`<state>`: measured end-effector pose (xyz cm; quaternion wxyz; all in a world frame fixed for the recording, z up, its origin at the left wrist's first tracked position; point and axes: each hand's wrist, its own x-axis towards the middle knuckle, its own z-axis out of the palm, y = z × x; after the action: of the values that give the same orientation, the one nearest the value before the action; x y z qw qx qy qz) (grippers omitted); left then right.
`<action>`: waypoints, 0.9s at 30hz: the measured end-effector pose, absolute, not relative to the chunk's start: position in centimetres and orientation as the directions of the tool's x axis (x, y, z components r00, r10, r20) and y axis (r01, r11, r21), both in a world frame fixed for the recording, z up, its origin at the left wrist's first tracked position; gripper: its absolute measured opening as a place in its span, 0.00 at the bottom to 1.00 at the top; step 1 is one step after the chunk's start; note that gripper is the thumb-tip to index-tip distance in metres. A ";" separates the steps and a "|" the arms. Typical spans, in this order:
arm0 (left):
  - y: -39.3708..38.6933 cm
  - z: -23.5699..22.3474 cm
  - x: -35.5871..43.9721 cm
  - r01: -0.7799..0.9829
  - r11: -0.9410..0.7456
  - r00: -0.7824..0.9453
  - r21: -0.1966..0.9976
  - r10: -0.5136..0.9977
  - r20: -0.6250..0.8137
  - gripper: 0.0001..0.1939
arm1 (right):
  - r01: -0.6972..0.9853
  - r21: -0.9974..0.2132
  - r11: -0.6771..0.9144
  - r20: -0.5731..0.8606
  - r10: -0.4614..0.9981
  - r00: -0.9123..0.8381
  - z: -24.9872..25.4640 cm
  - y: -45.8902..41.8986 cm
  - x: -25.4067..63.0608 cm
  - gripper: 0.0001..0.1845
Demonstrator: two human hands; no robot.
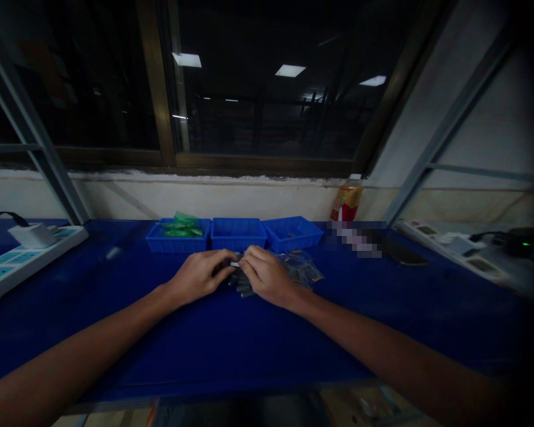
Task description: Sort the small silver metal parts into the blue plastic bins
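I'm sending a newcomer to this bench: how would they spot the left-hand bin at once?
On the blue table below the window, find the row of three blue bins along the back. The left-hand bin is the end one, beyond the person's left hand. It alone is heaped with green plastic.

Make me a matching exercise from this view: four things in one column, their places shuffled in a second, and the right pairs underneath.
Things
1. Green packets
2. Bottle
3. Small white piece
4. Clear bags

Places
A. Just to the right of the right hand
B. Close to the wall
C. Between the fingertips of the left hand and right hand
D. In the left blue tray

Pairs: 1-D, 2-B, 3-C, 4-A
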<state>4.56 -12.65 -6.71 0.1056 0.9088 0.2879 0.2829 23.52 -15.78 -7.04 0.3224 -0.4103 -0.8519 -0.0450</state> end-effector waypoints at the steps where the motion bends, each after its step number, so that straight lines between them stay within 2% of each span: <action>1: -12.7 -6.6 4.6 0.470 -0.811 0.671 0.350 0.585 0.456 0.11 | 0.728 -0.190 0.659 0.580 0.674 -0.458 -7.0 -15.8 23.5 0.16; 4: -12.6 -6.6 4.5 0.480 -0.795 0.654 0.371 0.606 0.452 0.11 | 0.731 -0.203 0.651 0.581 0.681 -0.445 -7.1 -15.9 23.6 0.09; 7: -12.5 -6.6 4.5 0.488 -0.783 0.654 0.386 0.621 0.432 0.14 | 0.737 -0.202 0.645 0.601 0.676 -0.427 -7.2 -16.0 23.6 0.14; 11: -12.3 -6.8 4.6 0.510 -0.770 0.669 0.384 0.636 0.386 0.19 | 0.735 -0.145 0.663 0.597 0.651 -0.469 -7.2 -16.2 23.5 0.08; 16: -12.1 -6.8 4.7 0.549 -0.740 0.651 0.389 0.671 0.356 0.19 | 0.741 -0.179 0.647 0.634 0.652 -0.416 -6.8 -15.7 24.0 0.10; 20: -11.6 -7.3 4.6 0.577 -0.740 0.601 0.345 0.671 0.434 0.12 | 0.796 -0.209 0.568 0.732 0.631 -0.258 -5.9 -13.8 25.8 0.11; 23: -11.1 -7.8 4.5 0.612 -0.736 0.594 0.291 0.670 0.445 0.12 | 0.837 -0.230 0.497 0.792 0.595 -0.136 -5.5 -12.1 27.4 0.11; 27: -10.9 -8.1 4.4 0.663 -0.717 0.622 0.217 0.688 0.373 0.12 | 0.886 -0.171 0.432 0.765 0.625 -0.157 -6.2 -10.3 28.5 0.09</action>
<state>4.36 -10.91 -8.12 0.0290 0.9001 0.3753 0.2195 28.47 -10.32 -6.23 0.4043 -0.5080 -0.7433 -0.1613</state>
